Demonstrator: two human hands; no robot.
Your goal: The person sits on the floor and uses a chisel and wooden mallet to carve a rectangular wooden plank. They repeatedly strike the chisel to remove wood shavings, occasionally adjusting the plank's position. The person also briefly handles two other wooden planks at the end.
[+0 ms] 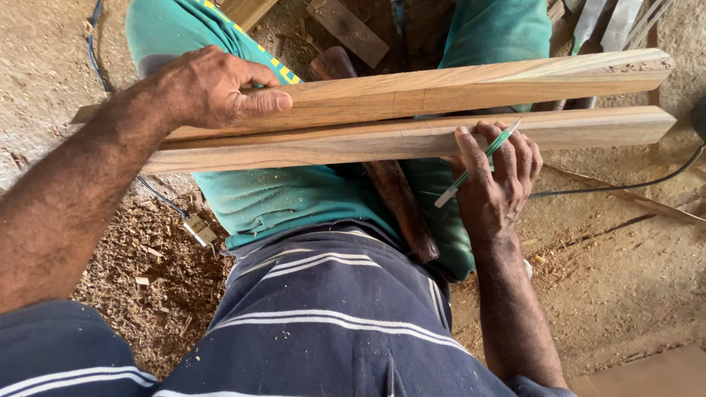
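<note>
Right now: right hand (496,180) pinches a green-and-white pen (476,163) between thumb and fingers, tip up against the near wooden board (382,140). Fingers curl over that board's near edge, right of its middle. Left hand (213,88) lies flat, palm down, fingers together, pressing the far wooden board (471,81) near its left end; holds nothing else.

Both boards run left-right across the person's lap, side by side, long edges touching or nearly so. Far board angles slightly up toward the right end. Right ends overhang the lap, unsupported.

Under the boards: green shorts (294,198) with sawdust flecks. A brown wooden handle (401,206) runs between the legs, passing below the boards. Striped navy shirt (331,309) nearest the camera.

Ground: wood shavings (162,272) at left, black cable (625,187) at right, scrap wood pieces (346,29) beyond the knees.
</note>
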